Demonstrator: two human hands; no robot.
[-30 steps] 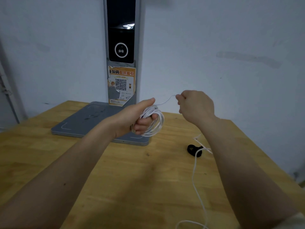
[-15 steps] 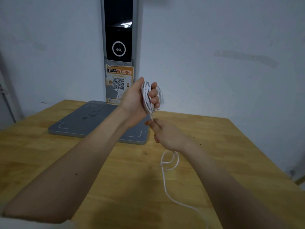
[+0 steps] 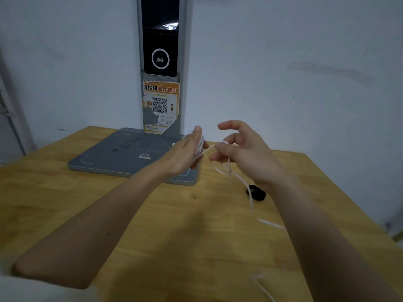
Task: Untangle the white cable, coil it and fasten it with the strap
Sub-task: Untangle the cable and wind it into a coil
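Nearest us on the wooden surface (image 3: 152,247), a loose tail of the white cable (image 3: 246,184) trails off toward the bottom edge, so we judge the coiling only partly done. Farther out, our right hand (image 3: 242,149) pinches the running strand between thumb and one finger, the other fingers (image 3: 226,125) spread loose. Just beside it, our left hand (image 3: 185,151) is closed around the small bundle of finished loops, mostly hidden and blurred. The black strap (image 3: 256,192) lies unused on the surface under the right wrist; fastening is still to come. Half a second ago the left hand held the coil higher and the right hand pulled from below; now both sit level, and the strap is uncovered. Beyond stands the grey scanner base (image 3: 122,155).
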